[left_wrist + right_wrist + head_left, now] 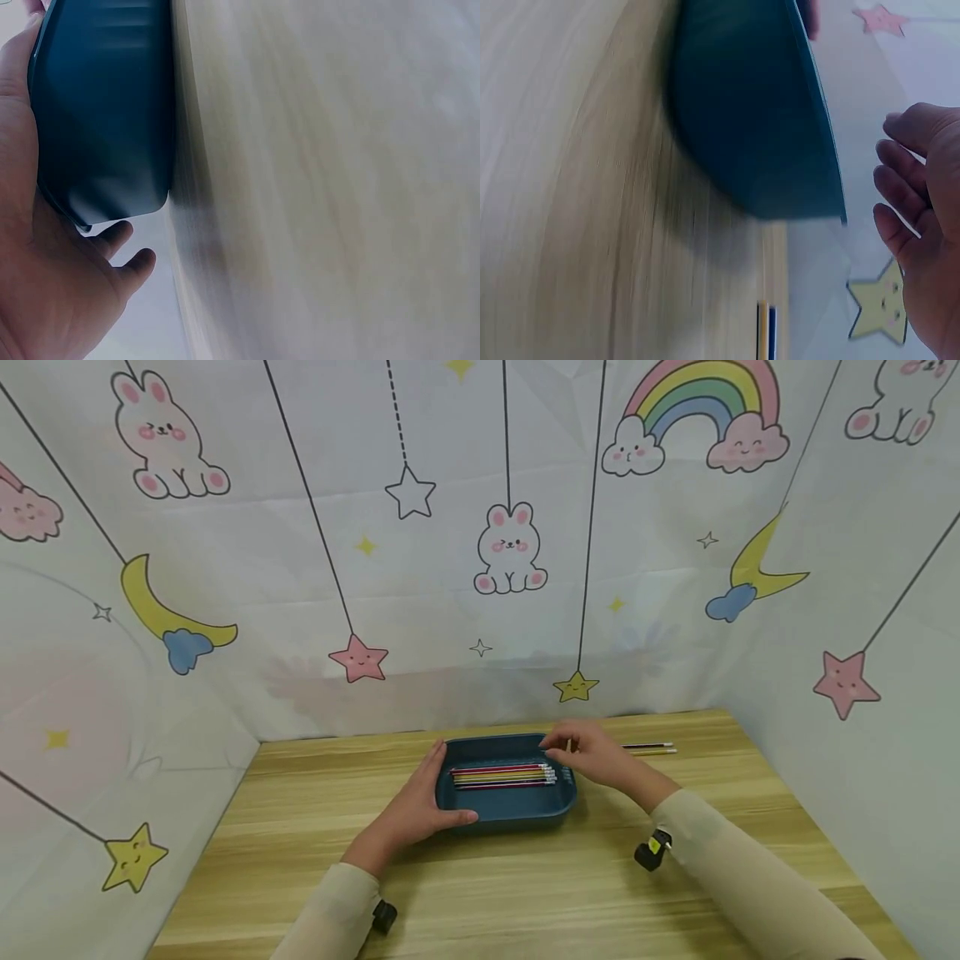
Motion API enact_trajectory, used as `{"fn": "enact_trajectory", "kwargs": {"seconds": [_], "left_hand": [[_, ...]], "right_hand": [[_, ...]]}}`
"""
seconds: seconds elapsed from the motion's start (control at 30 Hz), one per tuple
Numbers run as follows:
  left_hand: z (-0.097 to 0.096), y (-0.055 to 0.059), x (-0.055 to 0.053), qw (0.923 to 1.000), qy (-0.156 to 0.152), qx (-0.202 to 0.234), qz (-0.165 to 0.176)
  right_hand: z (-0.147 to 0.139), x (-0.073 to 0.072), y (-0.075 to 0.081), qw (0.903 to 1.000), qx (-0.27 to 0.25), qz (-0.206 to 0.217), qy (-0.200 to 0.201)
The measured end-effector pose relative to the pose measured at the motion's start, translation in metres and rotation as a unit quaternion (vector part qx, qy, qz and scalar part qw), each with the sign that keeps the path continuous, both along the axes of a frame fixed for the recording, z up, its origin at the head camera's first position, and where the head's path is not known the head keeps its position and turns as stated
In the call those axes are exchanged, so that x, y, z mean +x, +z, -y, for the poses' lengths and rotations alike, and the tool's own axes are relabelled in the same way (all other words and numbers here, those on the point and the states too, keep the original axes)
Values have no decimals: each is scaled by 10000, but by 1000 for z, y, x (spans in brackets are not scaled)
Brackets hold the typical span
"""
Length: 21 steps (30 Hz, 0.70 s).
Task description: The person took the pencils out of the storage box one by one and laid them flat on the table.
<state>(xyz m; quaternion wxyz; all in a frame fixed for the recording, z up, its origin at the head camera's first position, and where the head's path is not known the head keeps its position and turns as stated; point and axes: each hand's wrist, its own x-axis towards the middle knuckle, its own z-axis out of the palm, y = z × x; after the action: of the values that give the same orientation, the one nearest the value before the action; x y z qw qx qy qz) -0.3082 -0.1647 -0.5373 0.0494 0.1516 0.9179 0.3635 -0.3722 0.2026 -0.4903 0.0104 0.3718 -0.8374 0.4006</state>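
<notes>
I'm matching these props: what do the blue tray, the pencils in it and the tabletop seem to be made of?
The blue tray: probably smooth moulded plastic, slightly glossy, given its rounded corners and soft highlights.
The pencils: perhaps painted wood, from their bright colours; too small to judge the gloss.
The tabletop: wood or wood-look laminate, low sheen, with streaky grain.

Looks like smooth plastic at six o'clock in head view: tray (510,799), satin sheen on outer wall in left wrist view. Shows wood grain around it on tabletop (510,893), smooth, faintly glossy. Reads as matt, creased cloth toward twelve: backdrop (442,593). Looks like matt fabric at seven and four: sleeves (742,868).
</notes>
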Motion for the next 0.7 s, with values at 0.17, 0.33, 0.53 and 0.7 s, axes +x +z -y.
{"fn": "enact_trajectory", "kwargs": {"seconds": [0.17, 0.33, 0.53, 0.7], "left_hand": [[0, -1, -1, 10000, 4, 34, 15], [1, -3, -2, 10000, -28, 36, -10], [1, -3, -2, 9999, -70, 89, 3], [1, -2, -1, 9999, -122, 115, -10]], "right_hand": [[22, 0, 2, 9994, 204, 29, 285], [41, -1, 3, 9983, 371, 177, 402], [60, 0, -1, 9963, 584, 428, 466], [72, -1, -10, 9933, 902, 493, 528]]}}
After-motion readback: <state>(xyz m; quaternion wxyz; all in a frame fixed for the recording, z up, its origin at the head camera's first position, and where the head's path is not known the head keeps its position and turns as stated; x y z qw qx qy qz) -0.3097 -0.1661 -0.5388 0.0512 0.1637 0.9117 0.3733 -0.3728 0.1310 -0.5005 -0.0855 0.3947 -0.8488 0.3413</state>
